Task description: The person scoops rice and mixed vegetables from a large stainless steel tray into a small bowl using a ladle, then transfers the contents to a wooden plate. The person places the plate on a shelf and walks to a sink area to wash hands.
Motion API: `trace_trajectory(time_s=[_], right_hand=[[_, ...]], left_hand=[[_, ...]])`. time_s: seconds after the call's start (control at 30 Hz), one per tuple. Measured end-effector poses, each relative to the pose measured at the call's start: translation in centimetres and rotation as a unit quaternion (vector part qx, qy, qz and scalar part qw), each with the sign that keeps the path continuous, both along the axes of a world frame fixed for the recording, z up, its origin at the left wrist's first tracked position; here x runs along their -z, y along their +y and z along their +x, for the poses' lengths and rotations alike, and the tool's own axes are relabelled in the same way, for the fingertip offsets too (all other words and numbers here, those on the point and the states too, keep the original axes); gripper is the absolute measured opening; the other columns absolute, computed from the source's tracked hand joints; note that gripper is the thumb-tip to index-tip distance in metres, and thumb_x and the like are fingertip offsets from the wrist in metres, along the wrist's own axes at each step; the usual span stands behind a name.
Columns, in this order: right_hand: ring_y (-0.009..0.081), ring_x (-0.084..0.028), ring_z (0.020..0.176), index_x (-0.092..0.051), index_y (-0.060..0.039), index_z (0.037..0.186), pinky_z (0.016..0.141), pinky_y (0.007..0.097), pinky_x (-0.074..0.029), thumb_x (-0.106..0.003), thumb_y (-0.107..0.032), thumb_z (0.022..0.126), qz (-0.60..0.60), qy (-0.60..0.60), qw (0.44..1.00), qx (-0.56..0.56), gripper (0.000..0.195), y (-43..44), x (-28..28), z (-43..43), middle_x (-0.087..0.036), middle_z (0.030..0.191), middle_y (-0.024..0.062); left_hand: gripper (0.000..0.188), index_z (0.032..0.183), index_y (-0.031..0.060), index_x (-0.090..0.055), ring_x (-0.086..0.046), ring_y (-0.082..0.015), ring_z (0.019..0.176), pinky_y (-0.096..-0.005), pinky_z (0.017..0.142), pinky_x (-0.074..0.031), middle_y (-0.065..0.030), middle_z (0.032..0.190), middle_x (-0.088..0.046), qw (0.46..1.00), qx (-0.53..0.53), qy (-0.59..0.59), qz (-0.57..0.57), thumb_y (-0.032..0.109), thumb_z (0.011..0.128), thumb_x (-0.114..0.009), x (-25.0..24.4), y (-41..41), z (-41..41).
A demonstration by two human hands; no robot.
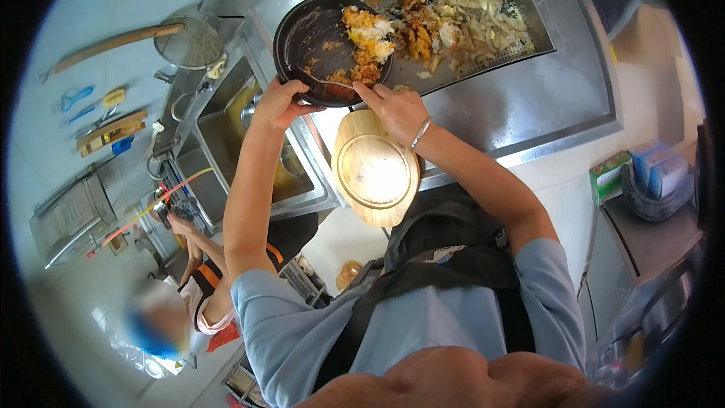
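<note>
A dark round bowl (pixel 317 34) is tilted over the left end of a perforated metal tray (pixel 464 65) set in the steel counter. My left hand (pixel 285 103) grips its near rim, thumb on the edge. Inside the bowl lie orange-stained rice and white rice (pixel 368 34). My right hand (pixel 395 112) holds a thin metal utensil (pixel 331 83), probably a spoon, whose end reaches into the bowl; its tip is hard to make out. Mixed food scraps (pixel 453 22) cover much of the tray. Below my hands, an oval wooden board (pixel 375 173) with a round groove juts past the counter edge.
Left of the bowl are steel sinks (pixel 300 181) holding murky water. A wire strainer (pixel 190 42) with a wooden handle hangs on the wall. A co-worker (pixel 198 283) stands at the sinks to the left. Boxes (pixel 660 167) sit on a steel cabinet at right.
</note>
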State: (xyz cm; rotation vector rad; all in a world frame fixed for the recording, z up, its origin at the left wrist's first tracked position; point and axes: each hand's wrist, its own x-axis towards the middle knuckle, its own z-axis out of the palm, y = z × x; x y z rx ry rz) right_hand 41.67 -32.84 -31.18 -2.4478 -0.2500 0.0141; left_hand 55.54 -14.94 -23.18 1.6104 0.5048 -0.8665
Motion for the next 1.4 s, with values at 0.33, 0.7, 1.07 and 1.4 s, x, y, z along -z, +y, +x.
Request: trace_trajectory(time_s=[0.33,0.7,1.07,1.4], right_hand=[[0.0276,-0.061,0.064,-0.038,-0.0141,0.129,0.05,0.0361,-0.049,-0.044,-0.006,0.08,0.014,-0.082,0.995,0.048,0.051,0.3,2.6,-0.6,-0.059,0.094,0.014],[0.0259,-0.061,0.067,-0.052,-0.0137,0.117,0.059,0.0368,-0.049,-0.047,-0.01,0.081,0.184,0.015,0.983,0.017,0.037,-0.8,3.2,0.4,-0.062,0.083,0.0114],[0.0283,-0.061,0.062,-0.054,-0.0204,0.117,0.056,0.0387,-0.049,-0.047,-0.004,0.077,0.063,-0.024,0.997,0.036,0.043,-2.1,4.2,-1.9,-0.064,0.08,0.0118],[0.0288,-0.062,0.068,-0.049,-0.0153,0.121,0.055,0.0378,-0.05,-0.047,-0.007,0.08,0.027,-0.008,0.997,0.067,0.042,-1.3,4.1,-2.9,-0.063,0.091,0.012]], left_hand=[[0.049,0.118,0.0017,-0.036,-0.057,-0.0379,0.092,-0.0576,0.07,-0.051,-0.0188,0.109,-0.05,1.0,0.004,-0.021,-0.001,-0.007,0.07,-0.048,-0.2,-0.2,-0.5],[0.048,0.117,0.0008,-0.038,-0.056,-0.0368,0.095,-0.0595,0.075,-0.049,-0.0175,0.108,-0.052,0.999,0.027,-0.016,0.009,-0.006,0.07,-0.048,-0.4,0.6,-0.5],[0.045,0.115,0.0003,-0.04,-0.058,-0.036,0.092,-0.0564,0.072,-0.051,-0.018,0.106,-0.052,0.998,0.033,-0.045,0.026,-0.006,0.071,-0.047,-0.1,1.8,0.4],[0.044,0.114,-0.0009,-0.041,-0.059,-0.0348,0.088,-0.0541,0.07,-0.053,-0.0174,0.103,-0.054,0.998,0.029,-0.047,0.038,-0.007,0.07,-0.047,-0.6,0.7,0.1]])
